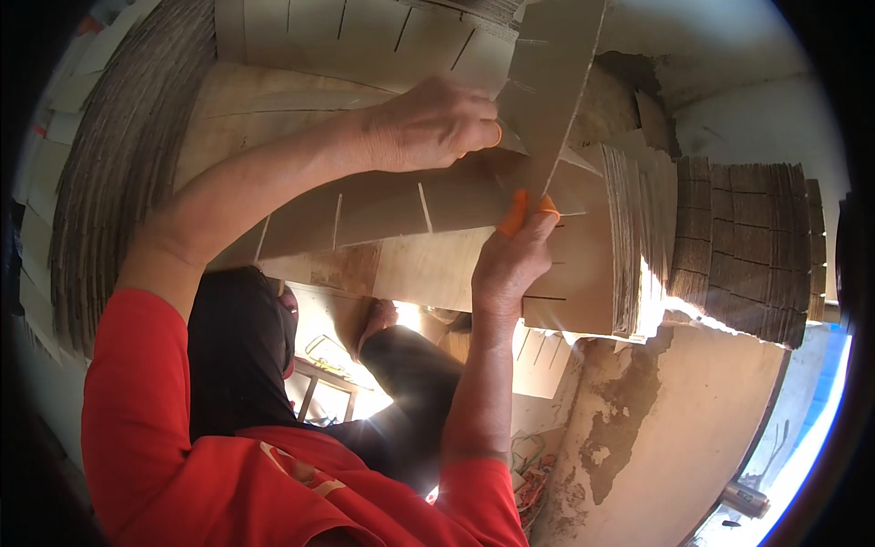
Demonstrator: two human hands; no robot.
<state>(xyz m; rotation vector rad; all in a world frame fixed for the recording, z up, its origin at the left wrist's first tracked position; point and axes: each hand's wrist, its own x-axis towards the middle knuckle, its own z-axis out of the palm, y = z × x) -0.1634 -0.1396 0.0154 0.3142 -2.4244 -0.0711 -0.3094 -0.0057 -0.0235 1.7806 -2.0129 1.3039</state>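
Observation:
A long slotted cardboard strip (383, 214) runs slantwise across the wooden board in front of me. A second cardboard strip (551, 82) stands tilted at the far side, its lower end meeting the first strip near my hands. My left hand (433, 128) is closed at the place where the strips meet, with an orange finger cover showing; its fingertips are partly hidden. Nearer to me, my right hand (515, 260) pinches the lower corner of the tilted strip between fingers in orange covers. Under and beside that hand lies a stack of slotted cardboard sheets (583, 283).
Tall cardboard stacks stand at left (128, 173) and right (738, 242). More slotted cardboard (365, 32) lies at the far edge. The wooden board (428, 269) ends above my legs. A wall with peeling paint (674, 419) is at lower right.

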